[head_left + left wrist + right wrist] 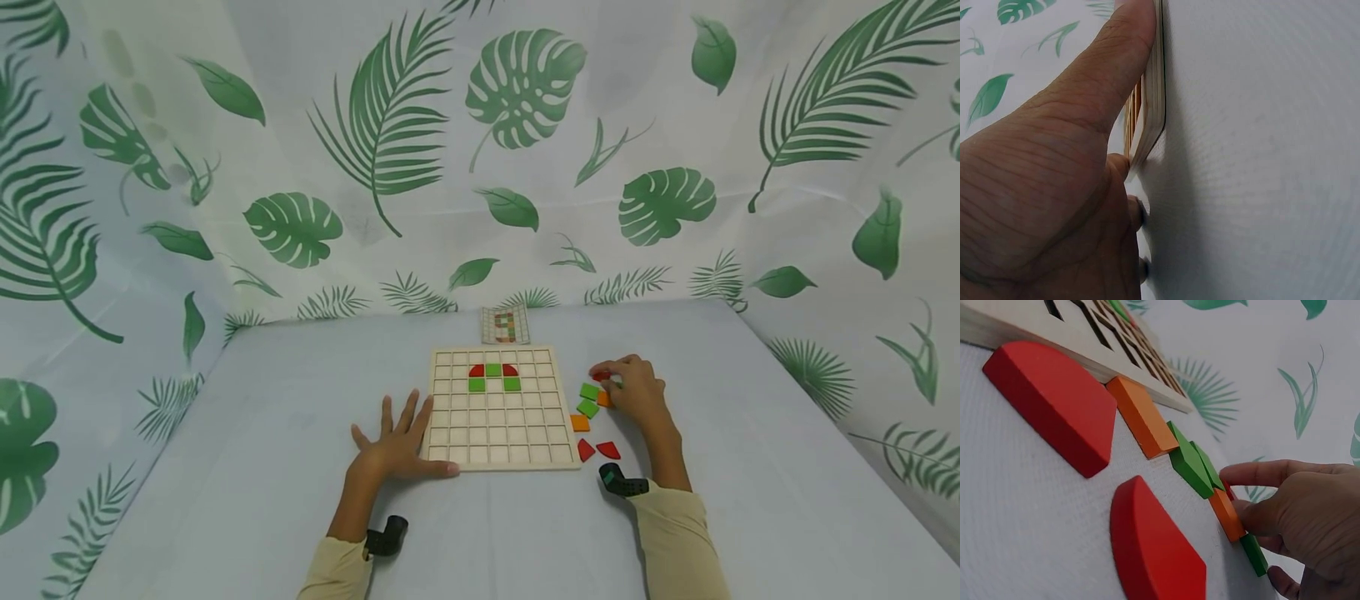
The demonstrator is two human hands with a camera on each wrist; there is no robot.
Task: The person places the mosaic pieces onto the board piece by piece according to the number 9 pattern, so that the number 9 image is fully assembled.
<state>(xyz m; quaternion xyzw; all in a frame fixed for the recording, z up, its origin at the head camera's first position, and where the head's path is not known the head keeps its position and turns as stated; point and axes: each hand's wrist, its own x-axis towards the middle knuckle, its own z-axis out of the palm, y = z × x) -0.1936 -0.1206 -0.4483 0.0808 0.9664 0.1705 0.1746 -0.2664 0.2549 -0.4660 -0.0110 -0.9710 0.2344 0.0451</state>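
A square wooden grid board [495, 414] lies on the table, with a green square [492, 369] and other red and green pieces set in its upper cells. My left hand [396, 450] spreads its fingers along the board's lower left corner, the thumb on the front edge. To the right of the board, my right hand [637, 390] pinches a red piece [601, 376] between index finger and thumb; in the right wrist view only a red sliver of it shows. Close under that hand are an orange square [1227, 514] and green squares [1190, 464].
Another orange square [580, 423] and two red quarter-circle pieces [608, 450] lie by the board's right edge. Behind the board is a small pattern card [489, 327] with a coloured grid. Leaf-printed cloth [420, 250] encloses the table at back and sides.
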